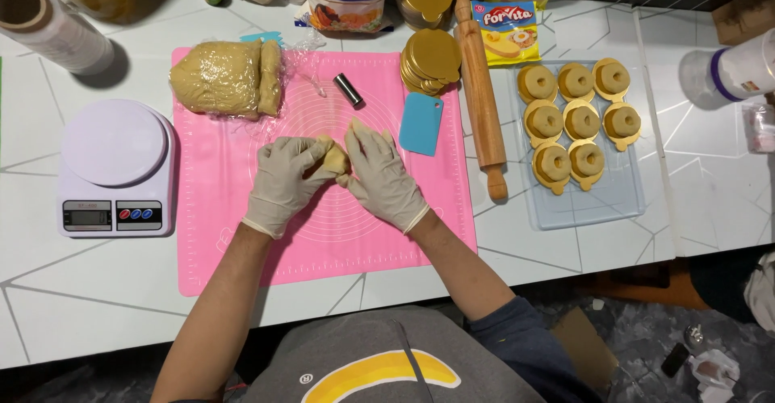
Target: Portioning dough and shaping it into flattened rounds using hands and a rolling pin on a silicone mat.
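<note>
On pink mat (242,241), gloved hands (both) pinching dough piece (333,159), scraper (421,123) beside

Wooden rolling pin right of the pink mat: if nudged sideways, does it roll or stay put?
The rolling pin is a smooth cylinder lying flat on the white table, so a sideways nudge would probably roll it. Nearby, the tray on its right might stop it. It looks solid wood: likely stiff, fairly heavy.

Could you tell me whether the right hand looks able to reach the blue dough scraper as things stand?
Probably yes. The blue dough scraper lies flat on the pink mat just beyond the right hand, with nothing between them. But that hand and the left hand are busy with a small dough piece.
</note>
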